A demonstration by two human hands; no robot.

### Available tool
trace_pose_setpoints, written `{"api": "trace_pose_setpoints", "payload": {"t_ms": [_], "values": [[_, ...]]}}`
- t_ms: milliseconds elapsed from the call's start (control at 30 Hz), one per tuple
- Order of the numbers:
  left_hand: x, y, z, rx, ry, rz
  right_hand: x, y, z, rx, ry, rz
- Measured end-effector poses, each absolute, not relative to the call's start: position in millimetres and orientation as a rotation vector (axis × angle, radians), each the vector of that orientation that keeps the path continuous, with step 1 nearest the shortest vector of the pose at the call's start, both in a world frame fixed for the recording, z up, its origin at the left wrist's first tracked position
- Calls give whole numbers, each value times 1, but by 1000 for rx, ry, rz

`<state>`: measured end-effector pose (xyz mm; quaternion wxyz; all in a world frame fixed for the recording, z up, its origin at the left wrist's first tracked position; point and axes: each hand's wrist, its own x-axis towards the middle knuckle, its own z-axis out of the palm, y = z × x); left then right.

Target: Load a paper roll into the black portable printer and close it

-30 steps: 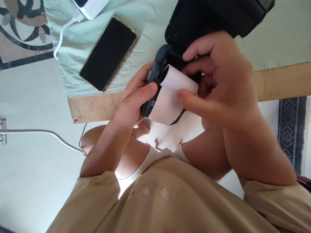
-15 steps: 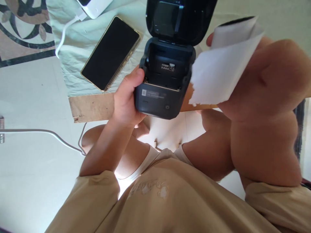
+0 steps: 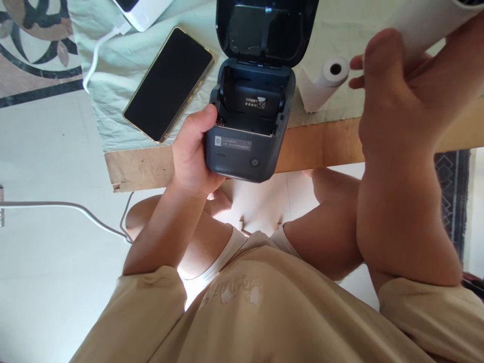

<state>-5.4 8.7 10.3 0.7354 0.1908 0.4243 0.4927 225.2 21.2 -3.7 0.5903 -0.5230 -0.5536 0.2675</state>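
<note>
My left hand (image 3: 194, 151) grips the left side of a small dark label printer (image 3: 245, 131), held at the table's near edge. Its lid stands open and the paper bay is empty. My right hand (image 3: 393, 85) is raised at the upper right, fingers closed around white paper (image 3: 427, 20) that runs out of the frame's top. A white paper roll (image 3: 327, 80) lies on the pale cloth just right of the printer, between it and my right hand.
A black phone (image 3: 168, 83) lies face up on the pale cloth (image 3: 113, 116) left of the printer. A white device (image 3: 141, 10) with a cable sits at the top left. The wooden board edge (image 3: 143, 169) runs below. A white cable (image 3: 64, 205) crosses the floor.
My right hand lifted the white paper out of the printer and carried it up and to the right. The paper bay now shows empty. My left hand keeps hold of the printer.
</note>
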Motion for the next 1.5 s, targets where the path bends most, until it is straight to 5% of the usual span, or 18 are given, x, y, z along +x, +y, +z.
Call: {"api": "trace_pose_setpoints", "payload": {"t_ms": [200, 367, 600, 1500], "values": [[-6, 6, 9, 521, 794, 1098, 251, 40, -20, -1062, -1545, 334], [-8, 7, 7, 550, 836, 1081, 238, 32, -7, -1653, -1697, 362], [-9, 5, 8, 613, 864, 1069, 224, 24, 5, -1768, -1770, 273], [-4, 3, 10, 619, 903, 1072, 209, 15, 11, -1296, -1953, 159]]}}
